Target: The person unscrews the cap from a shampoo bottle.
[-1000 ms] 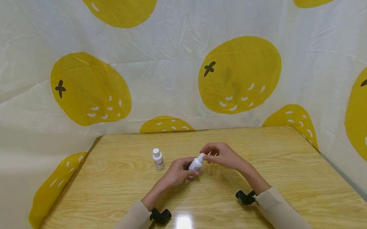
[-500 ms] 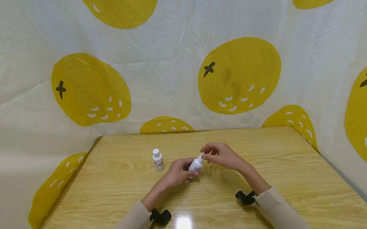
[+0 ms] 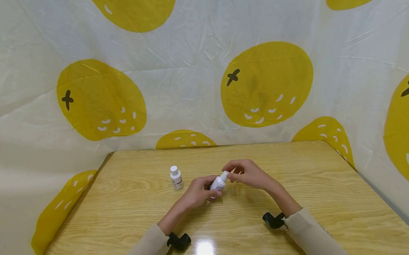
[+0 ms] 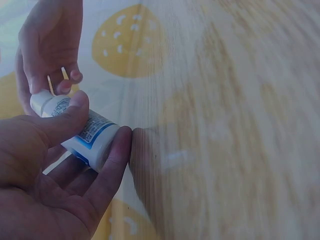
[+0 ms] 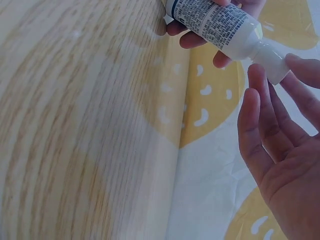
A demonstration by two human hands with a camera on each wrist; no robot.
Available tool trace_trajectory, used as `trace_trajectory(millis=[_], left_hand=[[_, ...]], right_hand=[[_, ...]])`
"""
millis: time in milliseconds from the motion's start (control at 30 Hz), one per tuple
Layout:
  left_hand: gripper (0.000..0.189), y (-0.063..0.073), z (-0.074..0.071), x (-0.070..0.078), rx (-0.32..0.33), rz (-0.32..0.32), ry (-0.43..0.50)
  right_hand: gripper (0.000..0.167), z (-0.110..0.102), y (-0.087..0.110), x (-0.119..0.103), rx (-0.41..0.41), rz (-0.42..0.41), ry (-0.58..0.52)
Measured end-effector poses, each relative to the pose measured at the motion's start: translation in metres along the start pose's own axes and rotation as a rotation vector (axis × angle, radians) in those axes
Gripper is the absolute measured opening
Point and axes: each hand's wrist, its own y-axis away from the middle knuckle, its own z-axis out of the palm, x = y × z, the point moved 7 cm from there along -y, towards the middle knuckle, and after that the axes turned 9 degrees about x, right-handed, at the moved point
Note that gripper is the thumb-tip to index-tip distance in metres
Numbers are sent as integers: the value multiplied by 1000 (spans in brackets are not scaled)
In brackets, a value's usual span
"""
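A small white bottle [image 3: 218,184] with a printed label is held tilted just over the table, its cap end up and to the right. My left hand [image 3: 198,192] grips its body, thumb on one side and fingers round the other. At the top end, my right hand [image 3: 249,174] pinches the white cap [image 5: 270,62] between thumb and fingers. In the right wrist view, the cap sits on the bottle's neck, and dense small print covers the label [image 5: 210,22]. A second white bottle [image 3: 176,178], capped, stands upright to the left of my left hand.
The wooden table [image 3: 140,221] spreads beneath both hands. Behind it hangs a white cloth [image 3: 186,94] printed with yellow fruit. Black wrist-worn devices [image 3: 179,241] sit by the sleeves, and a bright light reflection lies near the table's front.
My right hand's fingers shift slightly about the cap, a little off and back again. The left hand, the held bottle and the standing bottle stay in place.
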Motion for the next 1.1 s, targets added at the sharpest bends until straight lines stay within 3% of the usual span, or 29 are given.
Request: trace_trajectory(millis=[267,633,1100], left_hand=[[38,0,0,-1,1,-5,8],[37,-1,1,-2,5,1,-8],[39,-1,0,-2,-5,-3,-5]], right_hand=[[33,0,0,1,-5,-24,-10],[22,-2,-2,9,45,53,14],[31,-2,-1,2,-9,-31,-16]])
